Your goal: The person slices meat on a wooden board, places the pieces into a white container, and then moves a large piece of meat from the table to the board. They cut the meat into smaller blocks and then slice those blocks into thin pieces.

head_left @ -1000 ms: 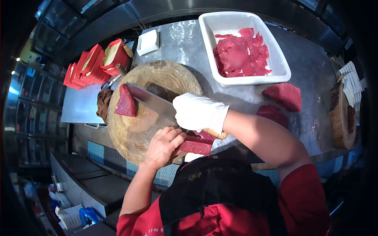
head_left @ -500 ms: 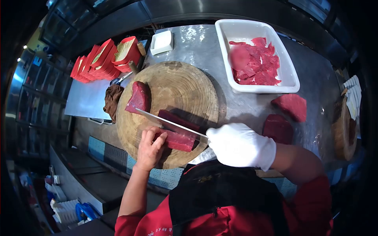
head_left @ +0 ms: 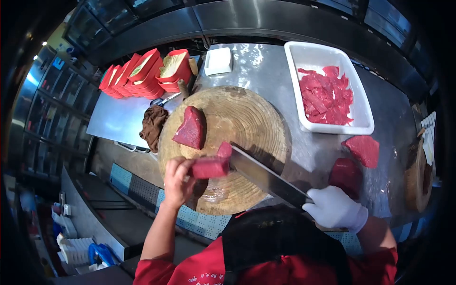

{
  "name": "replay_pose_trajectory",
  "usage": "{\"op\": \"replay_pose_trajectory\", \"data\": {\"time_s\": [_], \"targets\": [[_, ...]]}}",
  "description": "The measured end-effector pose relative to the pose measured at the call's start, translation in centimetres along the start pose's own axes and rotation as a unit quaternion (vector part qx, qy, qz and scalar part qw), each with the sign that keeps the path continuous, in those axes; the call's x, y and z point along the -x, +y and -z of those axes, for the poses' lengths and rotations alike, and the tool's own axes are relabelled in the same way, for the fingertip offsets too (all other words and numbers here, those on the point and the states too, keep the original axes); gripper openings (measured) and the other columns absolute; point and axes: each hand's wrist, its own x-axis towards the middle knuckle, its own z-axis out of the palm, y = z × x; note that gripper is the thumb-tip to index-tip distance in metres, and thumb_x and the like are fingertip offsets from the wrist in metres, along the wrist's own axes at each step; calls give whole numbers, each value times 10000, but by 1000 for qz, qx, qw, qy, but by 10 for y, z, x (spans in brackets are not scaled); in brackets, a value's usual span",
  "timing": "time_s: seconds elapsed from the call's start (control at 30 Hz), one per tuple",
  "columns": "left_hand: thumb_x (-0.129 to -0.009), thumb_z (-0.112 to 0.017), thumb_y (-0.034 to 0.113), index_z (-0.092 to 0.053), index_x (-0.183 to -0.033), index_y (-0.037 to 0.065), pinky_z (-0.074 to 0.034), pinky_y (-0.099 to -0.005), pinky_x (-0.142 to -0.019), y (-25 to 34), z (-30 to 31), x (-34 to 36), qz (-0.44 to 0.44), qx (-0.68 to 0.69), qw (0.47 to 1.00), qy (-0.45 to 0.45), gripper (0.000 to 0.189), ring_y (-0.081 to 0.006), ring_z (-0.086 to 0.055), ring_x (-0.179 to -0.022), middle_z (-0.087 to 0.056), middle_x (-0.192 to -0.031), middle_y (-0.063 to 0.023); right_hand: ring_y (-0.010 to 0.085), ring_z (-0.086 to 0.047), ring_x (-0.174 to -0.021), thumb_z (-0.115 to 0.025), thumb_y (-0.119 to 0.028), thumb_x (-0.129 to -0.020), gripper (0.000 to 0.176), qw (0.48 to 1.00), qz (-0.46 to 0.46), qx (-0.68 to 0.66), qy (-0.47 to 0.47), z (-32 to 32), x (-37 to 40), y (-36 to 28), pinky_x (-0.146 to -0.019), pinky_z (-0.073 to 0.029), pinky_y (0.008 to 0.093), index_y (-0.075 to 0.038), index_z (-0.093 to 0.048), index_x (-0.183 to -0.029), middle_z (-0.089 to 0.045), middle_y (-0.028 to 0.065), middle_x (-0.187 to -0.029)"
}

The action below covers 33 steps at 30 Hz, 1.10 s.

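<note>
My left hand (head_left: 176, 178), bare, grips a block of raw red meat (head_left: 209, 168) over the near left part of the round wooden chopping block (head_left: 247, 111). The meat is slightly blurred. In a white glove, my right hand (head_left: 335, 209) is closed round the handle of a broad-bladed kitchen knife (head_left: 266, 175). Its blade slants up and left across the block, with the far end right beside the held meat. Another red meat piece (head_left: 224, 150) shows at the blade's tip. Farther back on the block's left side rests a larger chunk of meat (head_left: 191, 128).
A white plastic tub (head_left: 294, 90) of sliced meat stands at the back right, near two meat chunks (head_left: 346, 177) on the steel table. Red containers (head_left: 175, 71), a small white dish (head_left: 218, 61) and a brown cloth (head_left: 153, 127) lie to the left and back.
The knife has swung off the top of the meat, and my right hand has moved right and nearer. My left hand now holds a meat block away from where it lay. The camera view has shifted.
</note>
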Motion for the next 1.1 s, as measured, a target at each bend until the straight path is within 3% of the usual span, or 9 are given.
{"op": "replay_pose_trajectory", "data": {"time_s": [0.17, 0.3, 0.4, 0.43, 0.6, 0.7, 0.73, 0.83, 1.1], "targets": [[-731, -813, 105, -588, -1203, 21, -499, -424, -836, -6, -16, -82, 69, -19, 994, 89, 530, -374, -593, -975, -601, -1073, -176, 457, -618, -682, -653, -182, -872, 228, 956, -145, -244, 80, 5, 0, -6, -591, -487, 502, 1, -540, -796, -594, 249, -666], [-765, -781, 93, -589, -1303, 114, -450, -432, -1006, -13, -31, -124, 20, -57, 994, 93, 572, -386, -528, -1187, -557, -1278, -186, 450, -615, -672, -635, -196, -882, 223, 969, -91, -78, 217, -19, -22, 13, -600, -479, 528, -5, -536, -825, -597, 245, -670], [-732, -824, 211, -564, -1298, 61, -462, -471, -954, -32, -24, -124, 110, -159, 974, 115, 641, -407, -531, -1132, -556, -1228, -225, 448, -616, -680, -620, -221, -892, 229, 973, -82, -7, 217, -23, -23, 9, -616, -475, 549, -12, -537, -844, -601, 243, -680], [-679, -853, 356, -483, -1397, 78, -468, -481, -959, -40, -22, -122, 232, -128, 964, 27, 853, -418, -535, -1148, -558, -1240, -242, 447, -619, -690, -611, -242, -896, 241, 974, -95, 16, 205, -27, -24, 10, -628, -476, 558, -18, -539, -846, -604, 238, -685], [-602, -840, 502, -248, -1545, 101, -455, -472, -1014, -38, -43, -113, 279, -182, 935, -119, 1183, -462, -542, -1176, -577, -1266, -262, 451, -617, -691, -609, -235, -896, 233, 975, -108, 37, 192, -27, -27, 7, -631, -475, 560, -16, -546, -849, -607, 239, -686], [-630, -777, 382, -246, -1554, 112, -480, -412, -992, -50, -33, -127, 371, 19, 920, -127, 1100, -382, -615, -1103, -627, -1197, -230, 452, -618, -692, -616, -210, -890, 215, 974, -104, 41, 198, -28, -26, 5, -625, -477, 554, -10, -554, -842, -612, 236, -688], [-702, -732, 360, -394, -1482, 104, -521, -427, -913, -91, -60, -114, 346, 184, 920, -11, 888, -301, -657, -1009, -666, -1140, -164, 452, -620, -693, -619, -196, -888, 206, 972, -105, 38, 205, -28, -26, 3, -622, -478, 550, -6, -557, -837, -615, 234, -689], [-893, -595, 305, -656, -1131, 115, -552, -407, -804, -55, -17, -114, 479, 667, 566, -69, 311, -230, -676, -863, -711, -1011, -79, 448, -626, -697, -625, -177, -885, 200, 972, -100, 32, 212, -32, -25, 2, -616, -480, 541, 2, -559, -825, -617, 234, -694], [-934, -534, 419, -635, -1179, 80, -546, -501, -852, -27, -12, -87, 478, 758, 428, -114, 430, -296, -671, -961, -684, -1138, -111, 447, -621, -684, -606, -173, -897, 206, 973, -95, 44, 206, -33, -25, -1, -603, -470, 537, 7, -541, -822, -621, 230, -700]]}}
